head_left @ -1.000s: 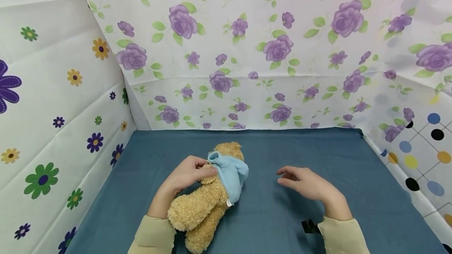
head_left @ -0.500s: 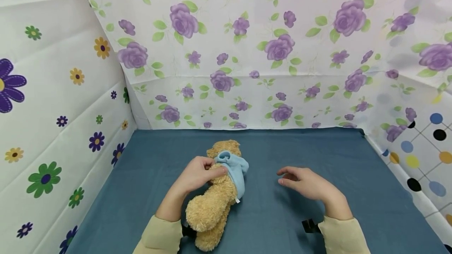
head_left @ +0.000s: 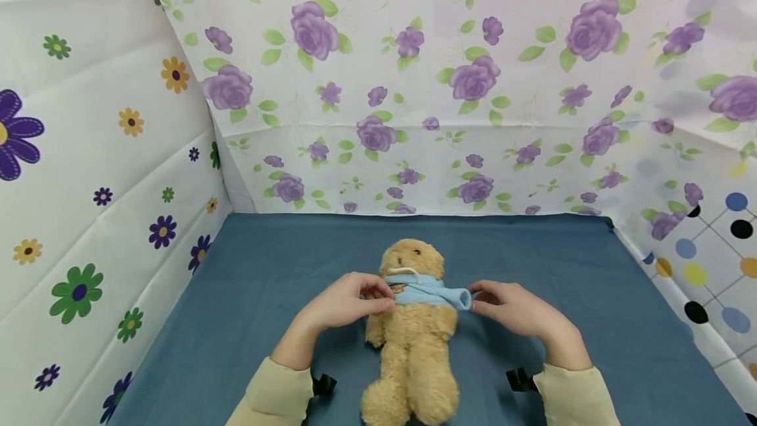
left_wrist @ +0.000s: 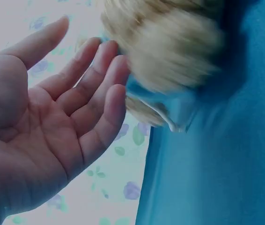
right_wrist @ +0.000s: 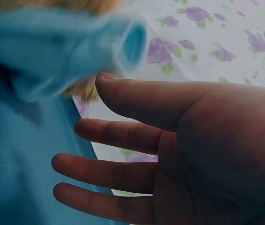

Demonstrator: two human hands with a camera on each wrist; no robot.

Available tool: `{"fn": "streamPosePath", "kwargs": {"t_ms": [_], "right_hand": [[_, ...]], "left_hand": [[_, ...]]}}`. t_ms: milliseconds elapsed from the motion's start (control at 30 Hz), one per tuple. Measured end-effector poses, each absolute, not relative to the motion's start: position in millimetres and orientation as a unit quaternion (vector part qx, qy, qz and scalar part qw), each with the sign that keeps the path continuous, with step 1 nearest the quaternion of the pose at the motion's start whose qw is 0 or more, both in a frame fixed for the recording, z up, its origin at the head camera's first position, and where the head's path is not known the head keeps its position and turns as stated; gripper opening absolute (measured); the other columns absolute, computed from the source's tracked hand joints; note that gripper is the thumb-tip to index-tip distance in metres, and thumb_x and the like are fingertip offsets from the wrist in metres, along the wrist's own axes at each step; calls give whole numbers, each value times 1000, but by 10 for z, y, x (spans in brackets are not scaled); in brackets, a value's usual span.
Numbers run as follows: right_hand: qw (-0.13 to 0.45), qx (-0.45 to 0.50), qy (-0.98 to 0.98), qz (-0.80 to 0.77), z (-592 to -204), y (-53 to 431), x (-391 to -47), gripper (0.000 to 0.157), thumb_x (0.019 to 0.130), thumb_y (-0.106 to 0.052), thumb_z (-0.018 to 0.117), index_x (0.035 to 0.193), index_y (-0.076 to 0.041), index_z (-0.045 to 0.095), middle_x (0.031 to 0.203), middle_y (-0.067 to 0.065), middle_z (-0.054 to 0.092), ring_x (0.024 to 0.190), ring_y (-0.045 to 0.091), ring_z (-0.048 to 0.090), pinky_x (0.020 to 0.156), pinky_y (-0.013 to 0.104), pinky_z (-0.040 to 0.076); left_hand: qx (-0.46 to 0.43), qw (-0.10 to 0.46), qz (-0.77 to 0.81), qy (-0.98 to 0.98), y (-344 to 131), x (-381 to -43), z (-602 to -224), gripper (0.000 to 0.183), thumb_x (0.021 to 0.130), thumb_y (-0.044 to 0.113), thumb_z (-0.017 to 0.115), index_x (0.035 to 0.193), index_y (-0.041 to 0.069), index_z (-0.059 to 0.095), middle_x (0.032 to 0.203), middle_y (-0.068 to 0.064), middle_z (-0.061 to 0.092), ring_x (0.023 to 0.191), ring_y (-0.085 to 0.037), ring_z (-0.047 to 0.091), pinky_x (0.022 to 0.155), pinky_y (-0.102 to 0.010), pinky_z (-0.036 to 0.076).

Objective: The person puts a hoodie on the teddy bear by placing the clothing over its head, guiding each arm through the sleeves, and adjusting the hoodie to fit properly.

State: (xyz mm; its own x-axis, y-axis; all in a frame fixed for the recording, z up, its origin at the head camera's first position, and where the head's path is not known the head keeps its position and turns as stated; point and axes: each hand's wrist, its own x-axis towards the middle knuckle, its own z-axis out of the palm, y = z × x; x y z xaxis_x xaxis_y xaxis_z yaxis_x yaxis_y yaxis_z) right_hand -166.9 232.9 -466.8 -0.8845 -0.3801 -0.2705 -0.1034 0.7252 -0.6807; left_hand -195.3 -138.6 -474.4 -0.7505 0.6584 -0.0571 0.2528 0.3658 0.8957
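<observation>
A tan plush teddy bear (head_left: 416, 347) faces up between my two hands, head toward the back, with a light blue hooded top (head_left: 422, 291) bunched round its chest. One empty sleeve (head_left: 458, 298) sticks out to the right. My left hand (head_left: 349, 301) is at the bear's left side in the head view; its fingers look relaxed and apart in the left wrist view, where the bear's fur (left_wrist: 174, 51) is blurred. Beside the sleeve's end, my right hand (head_left: 520, 311) has loosely extended fingers, its thumb tip (right_wrist: 106, 86) right under the sleeve opening (right_wrist: 135, 44).
A blue cloth (head_left: 266, 268) covers the table. White flowered sheets (head_left: 378, 84) stand along the back and left, and a dotted sheet (head_left: 704, 275) hangs at the right. Black wrist straps (head_left: 520, 380) show at the sleeve cuffs.
The bear has turned from its side onto its back and shifted right, toward the right hand. My left hand has moved right and loosened from it. The right hand has stayed nearly still.
</observation>
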Motion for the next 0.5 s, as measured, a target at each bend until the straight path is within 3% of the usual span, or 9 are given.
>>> {"fn": "streamPosePath", "kwargs": {"t_ms": [133, 267, 367, 500], "right_hand": [[195, -135, 909, -342, -4663, 2339, -1657, 52, 109, -40, 64, 148, -6, 60, 132, 6, 70, 121, 30, 67, 97, 54, 55], [180, -136, 913, -340, -4625, 2340, -1665, 48, 108, -44, 64, 142, -10, 65, 126, 1, 72, 116, 25, 69, 95, 52, 56], [149, -139, 917, -342, -4590, 2341, -1672, 39, 109, -46, 63, 128, -13, 72, 110, -1, 73, 97, 21, 68, 82, 45, 56], [111, -145, 915, -359, -4549, 2337, -1643, 31, 109, -46, 62, 100, -18, 73, 83, 0, 65, 68, 16, 52, 63, 35, 44]], "left_hand": [[290, 202, 471, 808, -1354, -1953, -4769, 22, 107, 30, 71, 122, 15, 76, 107, 3, 73, 98, -18, 68, 83, -42, 56], [282, 183, 470, 816, -1345, -1960, -4775, 22, 105, 31, 73, 121, 16, 76, 108, 4, 71, 99, -18, 65, 84, -40, 54], [264, 163, 468, 827, -1351, -1963, -4791, 20, 104, 32, 75, 116, 16, 76, 105, 4, 70, 97, -19, 65, 81, -41, 54], [237, 172, 460, 838, -1361, -1975, -4831, 21, 102, 33, 78, 112, 15, 76, 102, 2, 70, 93, -20, 66, 78, -41, 54]]}}
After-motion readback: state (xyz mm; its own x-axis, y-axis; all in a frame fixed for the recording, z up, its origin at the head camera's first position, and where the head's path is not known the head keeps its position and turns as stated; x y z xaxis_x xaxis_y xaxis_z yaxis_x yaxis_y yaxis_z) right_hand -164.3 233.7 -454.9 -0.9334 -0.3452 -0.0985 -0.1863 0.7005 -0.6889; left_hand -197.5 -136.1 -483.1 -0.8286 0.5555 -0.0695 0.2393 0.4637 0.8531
